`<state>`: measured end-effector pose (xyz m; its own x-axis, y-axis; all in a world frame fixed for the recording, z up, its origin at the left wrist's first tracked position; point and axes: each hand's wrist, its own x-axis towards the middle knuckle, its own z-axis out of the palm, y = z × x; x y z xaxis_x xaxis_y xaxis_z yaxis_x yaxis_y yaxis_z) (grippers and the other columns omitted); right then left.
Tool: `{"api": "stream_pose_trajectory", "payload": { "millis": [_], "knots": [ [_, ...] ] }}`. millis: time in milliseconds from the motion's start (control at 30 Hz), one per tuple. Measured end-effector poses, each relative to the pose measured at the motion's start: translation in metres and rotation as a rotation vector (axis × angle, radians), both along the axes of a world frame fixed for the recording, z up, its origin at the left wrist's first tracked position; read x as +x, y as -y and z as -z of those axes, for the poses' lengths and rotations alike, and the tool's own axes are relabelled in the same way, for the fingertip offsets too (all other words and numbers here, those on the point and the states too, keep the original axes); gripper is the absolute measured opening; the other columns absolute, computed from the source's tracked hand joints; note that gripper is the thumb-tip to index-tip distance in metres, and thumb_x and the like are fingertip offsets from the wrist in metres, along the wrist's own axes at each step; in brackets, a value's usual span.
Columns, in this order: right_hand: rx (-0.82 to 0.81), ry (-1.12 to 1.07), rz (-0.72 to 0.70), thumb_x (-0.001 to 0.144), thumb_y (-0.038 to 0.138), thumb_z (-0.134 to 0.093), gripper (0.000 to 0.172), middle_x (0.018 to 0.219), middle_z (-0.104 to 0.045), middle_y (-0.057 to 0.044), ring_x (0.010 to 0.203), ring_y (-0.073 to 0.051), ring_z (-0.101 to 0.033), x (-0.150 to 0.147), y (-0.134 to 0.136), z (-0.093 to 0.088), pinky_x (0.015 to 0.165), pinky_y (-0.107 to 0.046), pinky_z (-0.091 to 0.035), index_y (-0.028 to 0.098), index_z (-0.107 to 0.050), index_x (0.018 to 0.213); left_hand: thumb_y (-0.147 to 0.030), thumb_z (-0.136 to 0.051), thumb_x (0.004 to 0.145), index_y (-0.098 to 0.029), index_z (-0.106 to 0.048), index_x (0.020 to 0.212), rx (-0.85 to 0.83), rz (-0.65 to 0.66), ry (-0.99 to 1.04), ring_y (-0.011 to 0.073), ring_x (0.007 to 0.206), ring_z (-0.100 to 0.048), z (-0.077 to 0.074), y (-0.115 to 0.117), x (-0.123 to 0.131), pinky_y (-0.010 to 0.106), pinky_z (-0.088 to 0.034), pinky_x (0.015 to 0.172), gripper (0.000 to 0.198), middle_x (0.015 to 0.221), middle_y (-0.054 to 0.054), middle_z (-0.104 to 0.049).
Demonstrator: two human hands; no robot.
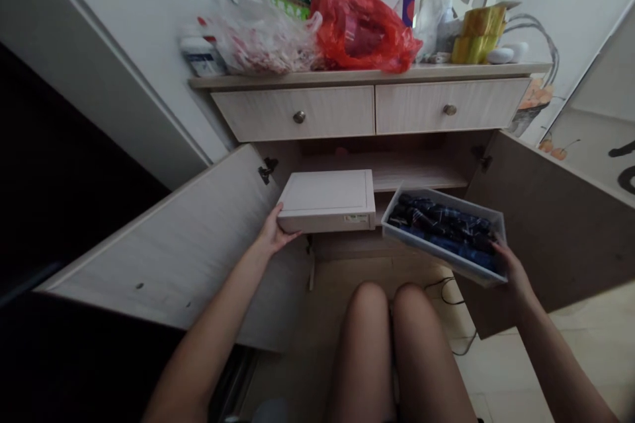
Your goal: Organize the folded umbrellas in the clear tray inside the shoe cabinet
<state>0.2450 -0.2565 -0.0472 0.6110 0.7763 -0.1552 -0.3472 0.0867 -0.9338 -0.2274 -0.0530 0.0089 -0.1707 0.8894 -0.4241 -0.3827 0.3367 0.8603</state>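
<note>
My left hand grips the near left corner of a flat white lidded box, thumb on its side and fingers underneath. The box is level, in front of the cabinet's opening. My right hand holds the right end of a translucent plastic bin, with its fingers over the rim. Dark blue and black patterned cloth items, rolled or folded, fill the bin. It tilts down to the right, its left end near the cabinet shelf.
Both cabinet doors, left and right, stand open beside my arms. Above are two closed drawers. A red plastic bag, a clear bag and yellow tape rolls crowd the top. Cables lie on the floor.
</note>
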Motion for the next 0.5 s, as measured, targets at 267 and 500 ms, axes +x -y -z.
{"api": "stream_pose_trajectory", "payload": {
  "millis": [267, 500],
  "knots": [
    [0.114, 0.081, 0.128, 0.055, 0.042, -0.078, 0.051, 0.098, -0.075, -0.002, 0.096, -0.024, -0.069, -0.007, -0.031, -0.009, 0.075, -0.030, -0.059, 0.020, -0.072, 0.101, -0.035, -0.049, 0.095, -0.020, -0.061, 0.123, 0.023, 0.039, 0.045, 0.0185, 0.069, -0.066, -0.006, 0.057, 0.006, 0.032, -0.061, 0.060, 0.034, 0.088, 0.007, -0.069],
    [-0.041, 0.060, -0.102, 0.063, 0.043, -0.074, 0.060, 0.112, -0.074, -0.003, 0.105, -0.032, -0.068, -0.011, -0.021, -0.017, 0.078, -0.039, -0.059, 0.027, -0.070, 0.120, -0.036, -0.050, 0.095, -0.022, -0.062, 0.126, 0.044, -0.014, 0.022, 0.0189, 0.070, -0.066, -0.005, 0.062, 0.007, 0.033, -0.060, 0.061, 0.036, 0.095, 0.007, -0.072]
  ]
}}
